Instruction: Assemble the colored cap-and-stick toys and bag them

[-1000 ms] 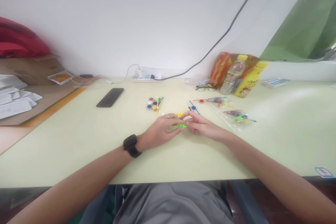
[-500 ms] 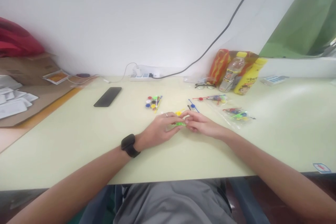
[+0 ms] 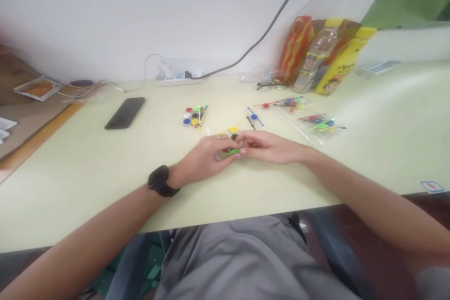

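Observation:
Between my two hands is a small green plastic arrow piece. My left hand, with a ring and a black watch at the wrist, pinches it between thumb and fingers. The fingertips of my right hand are closed on its right end, touching the left fingertips. Just beyond the hands lie a yellow arrow piece with a round hub and a black round piece, partly hidden by fingers. A blue arrow piece and a black arrow rest farther back.
Several coloured discs and sticks lie left of centre. A phone is farther left. At right are bags of arrow pieces, glasses, a clear bottle and a yellow bottle. A power strip sits by the wall.
The view has tilted down and shifted. Both hands remain together on the green arrow piece; my right hand's fingers have turned slightly, and the black round piece beyond them now shows.

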Demonstrator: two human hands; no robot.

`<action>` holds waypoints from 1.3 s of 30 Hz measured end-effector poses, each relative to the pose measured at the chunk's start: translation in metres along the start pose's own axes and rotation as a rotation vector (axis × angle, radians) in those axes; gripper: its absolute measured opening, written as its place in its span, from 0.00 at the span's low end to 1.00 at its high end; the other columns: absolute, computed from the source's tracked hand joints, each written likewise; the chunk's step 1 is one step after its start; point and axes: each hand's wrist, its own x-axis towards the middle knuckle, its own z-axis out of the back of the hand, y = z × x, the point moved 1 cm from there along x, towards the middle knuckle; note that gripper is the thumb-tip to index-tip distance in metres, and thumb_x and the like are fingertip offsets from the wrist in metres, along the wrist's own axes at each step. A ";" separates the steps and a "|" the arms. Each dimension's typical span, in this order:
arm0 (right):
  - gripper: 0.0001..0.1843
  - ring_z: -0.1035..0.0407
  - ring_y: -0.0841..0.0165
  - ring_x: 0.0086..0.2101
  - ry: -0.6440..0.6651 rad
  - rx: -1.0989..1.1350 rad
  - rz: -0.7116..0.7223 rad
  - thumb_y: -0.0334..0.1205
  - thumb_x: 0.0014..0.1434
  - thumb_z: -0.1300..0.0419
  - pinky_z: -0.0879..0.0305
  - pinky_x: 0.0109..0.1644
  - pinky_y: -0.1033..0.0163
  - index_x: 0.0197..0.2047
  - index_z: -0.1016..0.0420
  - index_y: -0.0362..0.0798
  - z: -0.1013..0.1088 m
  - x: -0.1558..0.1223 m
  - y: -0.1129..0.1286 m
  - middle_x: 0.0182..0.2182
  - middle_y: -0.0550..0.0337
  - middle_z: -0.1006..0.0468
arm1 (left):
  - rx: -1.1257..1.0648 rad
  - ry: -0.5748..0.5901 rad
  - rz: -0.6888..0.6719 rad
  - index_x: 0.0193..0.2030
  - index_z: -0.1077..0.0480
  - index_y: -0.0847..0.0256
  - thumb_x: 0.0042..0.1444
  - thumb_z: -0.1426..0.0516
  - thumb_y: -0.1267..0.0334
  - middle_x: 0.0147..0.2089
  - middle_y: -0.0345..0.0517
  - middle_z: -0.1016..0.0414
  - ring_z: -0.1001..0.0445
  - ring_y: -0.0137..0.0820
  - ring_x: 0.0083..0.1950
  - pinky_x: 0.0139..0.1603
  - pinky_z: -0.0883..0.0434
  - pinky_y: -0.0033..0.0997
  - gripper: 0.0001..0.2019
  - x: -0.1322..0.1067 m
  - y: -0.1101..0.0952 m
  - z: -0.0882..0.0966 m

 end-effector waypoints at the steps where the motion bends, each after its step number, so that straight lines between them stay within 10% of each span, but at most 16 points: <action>1: 0.11 0.41 0.70 0.30 0.003 -0.003 -0.006 0.45 0.72 0.42 0.45 0.33 0.65 0.51 0.27 0.49 0.000 0.000 0.001 0.29 0.66 0.33 | 0.006 0.006 -0.002 0.50 0.19 0.56 0.71 0.41 0.59 0.39 0.46 0.19 0.23 0.32 0.37 0.40 0.28 0.32 0.10 0.000 0.001 -0.001; 18: 0.18 0.39 0.69 0.30 -0.308 -0.009 0.031 0.56 0.67 0.36 0.41 0.34 0.62 0.38 0.26 0.49 0.005 0.003 0.004 0.30 0.62 0.30 | 0.059 -0.260 0.040 0.48 0.20 0.58 0.69 0.39 0.62 0.40 0.46 0.19 0.22 0.32 0.39 0.43 0.27 0.33 0.07 0.001 -0.001 0.010; 39: 0.14 0.36 0.67 0.32 -0.265 -0.155 0.065 0.49 0.69 0.40 0.40 0.36 0.61 0.42 0.20 0.47 0.003 0.002 0.005 0.34 0.58 0.22 | 0.009 -0.210 0.058 0.54 0.21 0.58 0.69 0.39 0.61 0.42 0.47 0.22 0.23 0.33 0.41 0.45 0.28 0.33 0.10 -0.002 -0.004 0.012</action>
